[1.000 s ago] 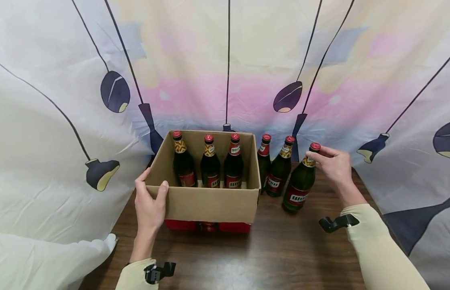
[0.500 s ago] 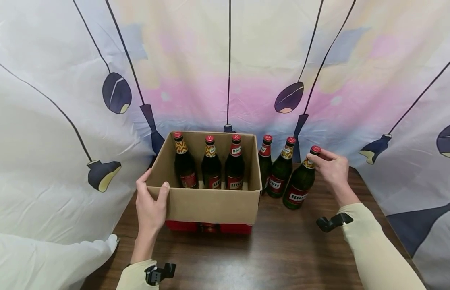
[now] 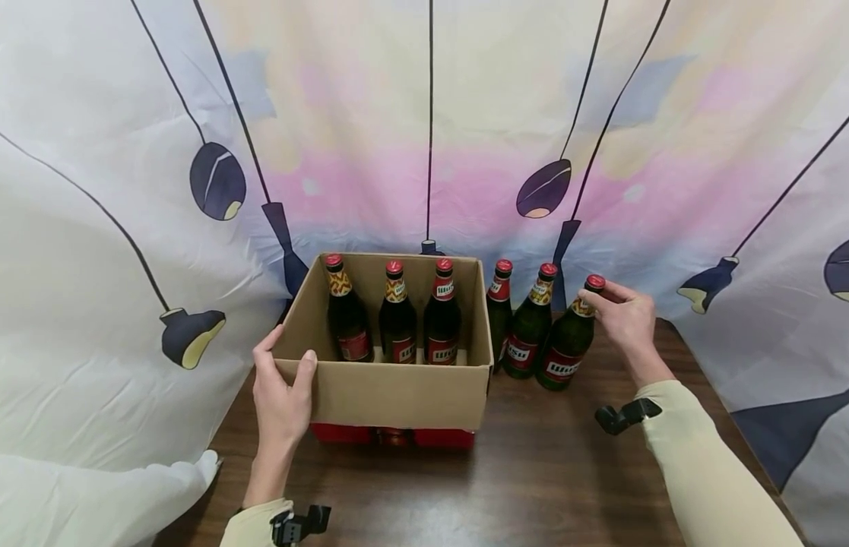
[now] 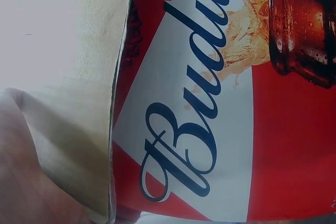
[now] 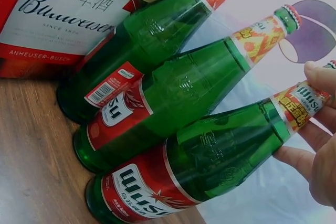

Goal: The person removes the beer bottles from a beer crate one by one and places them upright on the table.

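Observation:
My left hand (image 3: pixel 282 399) grips the near left corner of an open cardboard beer box (image 3: pixel 400 395), its thumb lying over the folded-down flap. Inside the box stand three dark bottles with red caps, one of them the left bottle (image 3: pixel 347 319). With its thumb and fingers, my right hand (image 3: pixel 629 319) pinches the neck of a green beer bottle (image 3: pixel 564 346), the rightmost of three outside the box. That bottle is upright beside the middle bottle (image 3: pixel 527 334); another bottle (image 5: pixel 142 45) stands between the middle one and the box.
Everything stands on a dark wooden table (image 3: pixel 533 471). A patterned cloth (image 3: pixel 369 152) hangs close behind the box and bottles. White fabric (image 3: pixel 89 497) bunches up at the table's left edge.
The right hand has moved its bottle slightly back and left, narrowing the gap to the middle bottle. The left hand stays on the box. The head view has shifted a little.

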`<state>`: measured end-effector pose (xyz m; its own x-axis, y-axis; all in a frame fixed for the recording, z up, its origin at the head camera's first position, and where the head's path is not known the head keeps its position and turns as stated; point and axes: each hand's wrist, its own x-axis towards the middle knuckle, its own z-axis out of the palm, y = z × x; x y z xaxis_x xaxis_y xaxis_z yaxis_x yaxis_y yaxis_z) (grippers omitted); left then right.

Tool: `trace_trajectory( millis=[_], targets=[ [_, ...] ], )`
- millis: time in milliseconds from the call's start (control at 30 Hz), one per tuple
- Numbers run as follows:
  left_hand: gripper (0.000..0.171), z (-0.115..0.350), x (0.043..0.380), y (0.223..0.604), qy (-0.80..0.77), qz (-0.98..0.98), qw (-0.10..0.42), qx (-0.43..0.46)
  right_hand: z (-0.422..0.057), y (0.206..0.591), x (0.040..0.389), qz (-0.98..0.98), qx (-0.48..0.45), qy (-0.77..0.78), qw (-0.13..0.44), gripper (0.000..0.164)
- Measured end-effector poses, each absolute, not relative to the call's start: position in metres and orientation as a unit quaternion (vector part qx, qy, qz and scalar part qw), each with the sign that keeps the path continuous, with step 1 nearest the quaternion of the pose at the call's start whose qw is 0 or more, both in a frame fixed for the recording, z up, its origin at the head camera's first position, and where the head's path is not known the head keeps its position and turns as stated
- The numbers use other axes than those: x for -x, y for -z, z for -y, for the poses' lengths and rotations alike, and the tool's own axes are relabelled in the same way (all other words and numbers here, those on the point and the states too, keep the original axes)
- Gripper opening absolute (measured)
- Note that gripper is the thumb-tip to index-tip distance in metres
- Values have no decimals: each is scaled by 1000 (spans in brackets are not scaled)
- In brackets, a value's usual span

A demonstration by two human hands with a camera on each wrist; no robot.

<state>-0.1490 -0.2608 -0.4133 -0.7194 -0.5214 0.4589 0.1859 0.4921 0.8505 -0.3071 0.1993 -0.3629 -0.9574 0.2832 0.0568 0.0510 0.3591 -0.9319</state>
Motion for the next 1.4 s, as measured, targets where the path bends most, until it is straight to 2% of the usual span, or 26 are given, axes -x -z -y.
trace_trajectory(
  millis=[800,1167,1267,1400],
  targets=[
    [61,260,149,413,486,785,370,-107,-207,367,327,801,54,-584,116,62],
    [62,261,149,413,486,785,370,-106,-208,369,330,813,42,-571,101,66],
    [62,261,149,413,486,784,372,-110,-204,366,328,809,37,-572,134,66],
    [62,260,148,413,489,785,365,-109,-186,355,318,747,13,-610,264,56]
  ],
)
